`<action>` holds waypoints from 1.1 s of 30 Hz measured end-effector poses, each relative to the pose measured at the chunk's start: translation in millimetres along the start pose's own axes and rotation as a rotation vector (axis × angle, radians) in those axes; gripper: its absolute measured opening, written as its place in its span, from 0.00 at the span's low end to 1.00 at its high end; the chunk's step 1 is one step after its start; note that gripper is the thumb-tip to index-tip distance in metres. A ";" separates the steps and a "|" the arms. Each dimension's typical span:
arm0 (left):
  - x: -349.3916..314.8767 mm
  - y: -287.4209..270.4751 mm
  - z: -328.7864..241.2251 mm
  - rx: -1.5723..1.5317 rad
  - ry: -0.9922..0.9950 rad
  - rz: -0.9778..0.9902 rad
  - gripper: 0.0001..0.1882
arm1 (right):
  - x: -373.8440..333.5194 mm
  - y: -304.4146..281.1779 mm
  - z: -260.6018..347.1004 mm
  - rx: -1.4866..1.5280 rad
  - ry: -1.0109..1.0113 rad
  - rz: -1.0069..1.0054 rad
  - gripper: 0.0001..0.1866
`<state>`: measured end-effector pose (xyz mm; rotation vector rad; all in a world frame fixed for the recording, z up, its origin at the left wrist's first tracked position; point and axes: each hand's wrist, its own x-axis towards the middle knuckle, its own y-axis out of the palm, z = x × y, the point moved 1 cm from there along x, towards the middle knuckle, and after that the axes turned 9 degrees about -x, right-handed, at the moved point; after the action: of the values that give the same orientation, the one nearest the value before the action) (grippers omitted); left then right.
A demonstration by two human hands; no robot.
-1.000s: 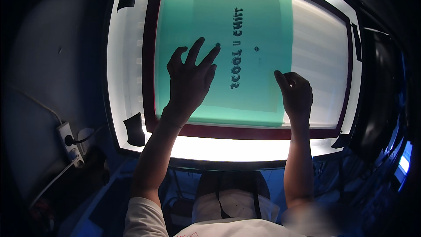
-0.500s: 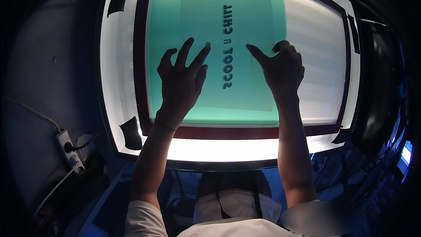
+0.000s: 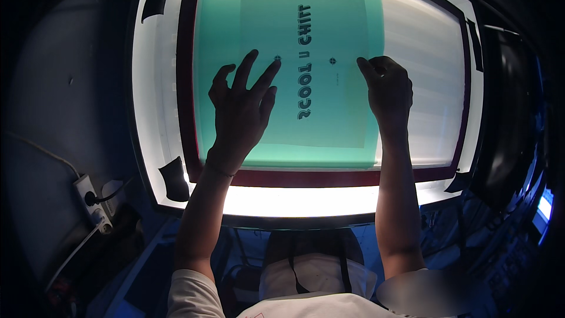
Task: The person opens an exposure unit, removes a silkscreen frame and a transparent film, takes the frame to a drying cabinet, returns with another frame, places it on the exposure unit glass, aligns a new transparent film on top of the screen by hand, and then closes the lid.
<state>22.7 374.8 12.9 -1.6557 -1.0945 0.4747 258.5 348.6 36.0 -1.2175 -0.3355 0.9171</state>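
Note:
A screen-printing frame (image 3: 186, 82) with a dark red border lies on a lit light table (image 3: 294, 200). Green emulsion (image 3: 223, 17) covers most of its mesh. On the green lies a transparent film sheet (image 3: 265, 0) with black lettering (image 3: 304, 62) running lengthwise and a small round cross mark (image 3: 332, 61) on either side. My left hand (image 3: 239, 109) is open, fingers spread, its index fingertip at the left mark. Near the film's right edge, my right hand (image 3: 389, 94) has its thumb and curled fingers drawn together; whether anything is between them cannot be made out.
Pale uncoated mesh (image 3: 424, 82) fills the frame's right part. Black flaps (image 3: 174, 179) sit at the light table's corners. A power strip (image 3: 94, 203) with plugs and cords is at the lower left. A lit screen (image 3: 545, 207) glows at far right in the dark room.
My right hand has moved right, off the right mark to the film's edge, and its thumb has drawn in toward the fingers. The left hand keeps its place at the left mark.

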 end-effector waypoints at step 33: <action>0.1 -0.4 1.3 -0.056 -0.024 0.020 0.21 | 0.3 -0.7 -1.2 0.044 0.001 0.002 0.16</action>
<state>21.7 375.6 12.9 -1.7152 -1.1190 0.4810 259.8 348.0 36.1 -1.1780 -0.3116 0.9214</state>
